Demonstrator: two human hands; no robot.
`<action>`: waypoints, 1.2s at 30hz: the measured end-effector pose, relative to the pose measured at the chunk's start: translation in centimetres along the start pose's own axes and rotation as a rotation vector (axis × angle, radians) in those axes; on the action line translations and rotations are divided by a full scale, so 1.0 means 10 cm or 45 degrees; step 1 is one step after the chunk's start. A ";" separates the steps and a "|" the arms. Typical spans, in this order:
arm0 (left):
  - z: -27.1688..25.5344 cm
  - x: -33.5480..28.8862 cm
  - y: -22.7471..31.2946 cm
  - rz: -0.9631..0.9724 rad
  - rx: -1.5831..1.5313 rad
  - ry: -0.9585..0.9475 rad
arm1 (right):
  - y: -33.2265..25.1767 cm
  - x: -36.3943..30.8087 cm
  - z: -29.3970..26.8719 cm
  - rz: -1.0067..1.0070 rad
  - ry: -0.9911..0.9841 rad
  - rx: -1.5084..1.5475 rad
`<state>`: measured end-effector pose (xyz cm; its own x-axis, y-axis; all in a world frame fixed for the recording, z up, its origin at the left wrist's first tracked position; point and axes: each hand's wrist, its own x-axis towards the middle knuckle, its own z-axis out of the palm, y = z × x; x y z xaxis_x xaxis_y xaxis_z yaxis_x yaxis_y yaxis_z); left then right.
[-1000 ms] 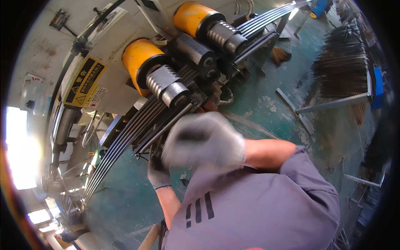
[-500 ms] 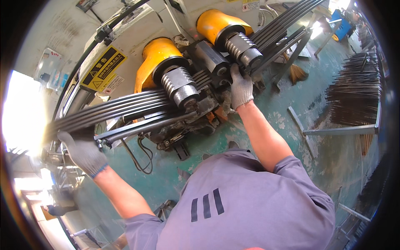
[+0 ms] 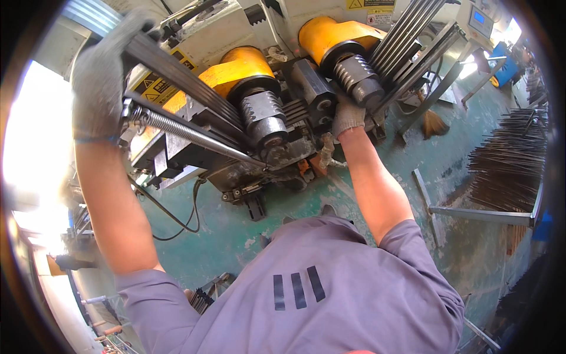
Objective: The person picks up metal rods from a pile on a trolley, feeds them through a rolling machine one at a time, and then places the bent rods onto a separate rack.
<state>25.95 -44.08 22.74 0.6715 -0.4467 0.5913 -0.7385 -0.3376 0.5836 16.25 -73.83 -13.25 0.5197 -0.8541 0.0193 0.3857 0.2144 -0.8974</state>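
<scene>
Both my hands wear grey knit gloves. My left hand (image 3: 101,88), somewhat blurred, is raised at the far left with its fingers curled round the outer ends of several dark metal bars (image 3: 183,82). Those bars slant down to a ridged steel roller (image 3: 261,112) on a bending machine. Below them, a spring-wrapped rod (image 3: 188,135) runs at a similar slant. My right hand (image 3: 349,117) reaches between the dark block (image 3: 313,88) and the second ridged roller (image 3: 356,74). Its fingers are hidden there, so their grip cannot be made out.
Yellow housings (image 3: 242,64) sit behind the rollers. More bars (image 3: 407,38) stick out to the upper right over a metal support. On the green floor (image 3: 389,171) stand a broom (image 3: 435,125) and a rack of thin dark rods (image 3: 510,159). A black cable (image 3: 191,218) loops below the machine.
My left hand has swung up and away with the left part of the bars, and the spring-wrapped rod has tilted up too. My right hand has slid further in behind the roller.
</scene>
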 end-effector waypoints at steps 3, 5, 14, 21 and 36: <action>0.34 0.11 0.34 -0.170 -0.083 -0.139 | 0.02 0.03 -0.02 -0.051 0.017 -0.146; 0.61 -0.04 0.79 -0.171 0.083 -0.022 | -0.06 -0.03 0.03 0.017 0.020 -0.076; 0.64 -0.07 1.31 -0.466 0.095 -0.045 | -0.10 0.00 -0.03 -0.008 0.004 -0.002; 0.53 -0.06 1.18 -0.123 -0.212 0.129 | -0.09 -0.09 0.04 0.029 -0.050 -0.035; 0.53 0.29 0.87 0.170 0.234 0.150 | -0.19 -0.16 0.08 0.172 -0.056 0.227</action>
<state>21.13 -52.70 26.64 0.5617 -0.4011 0.7236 -0.8126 -0.4317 0.3915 15.25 -72.46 -11.23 0.6072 -0.7912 -0.0728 0.4371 0.4092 -0.8009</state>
